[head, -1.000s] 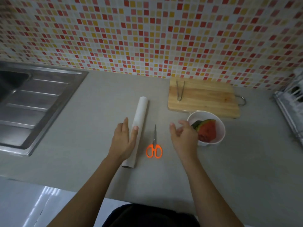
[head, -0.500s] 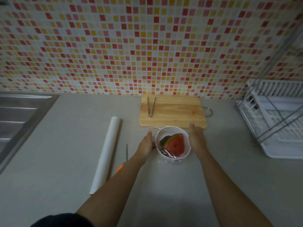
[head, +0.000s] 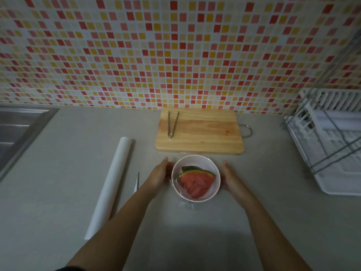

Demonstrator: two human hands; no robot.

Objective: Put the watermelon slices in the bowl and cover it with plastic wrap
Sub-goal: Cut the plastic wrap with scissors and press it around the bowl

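The round white bowl (head: pixel 196 156) sits on the grey tabletop (head: pixel 273 212) straight in front of me, just beside the near edge of the pale wooden cutting board (head: pixel 201 133). In it lie the red watermelon slices with green rind (head: pixel 196 182), and a clear sheet of plastic wrap (head: pixel 188 204) is stretched over the top, its loose crinkled edge spilling onto the tabletop on the side nearest me.

My left hand (head: pixel 159 176) is against the bowl's left wall and my right hand (head: pixel 231 178) against its right wall, palms turned inward. The fingers of both hands are fairly straight and point away from me, not wrapped round anything. Both forearms run in from the lower edge of the view and narrow toward the bowl.

On the board's left part lie thin metal tongs (head: pixel 172 124). The silver scissor blade (head: pixel 137 182) shows just beside my left wrist; its handles are hidden under my arm. Beyond it lies the long white roll of wrap (head: pixel 111 184), slanted. Bare tabletop spreads to the right of my right hand up to the white dish rack with grey wires (head: pixel 332 143), and toward me. The steel sink (head: pixel 17 130) is far left, and the red, yellow and white mosaic wall (head: pixel 175 45) closes the back.
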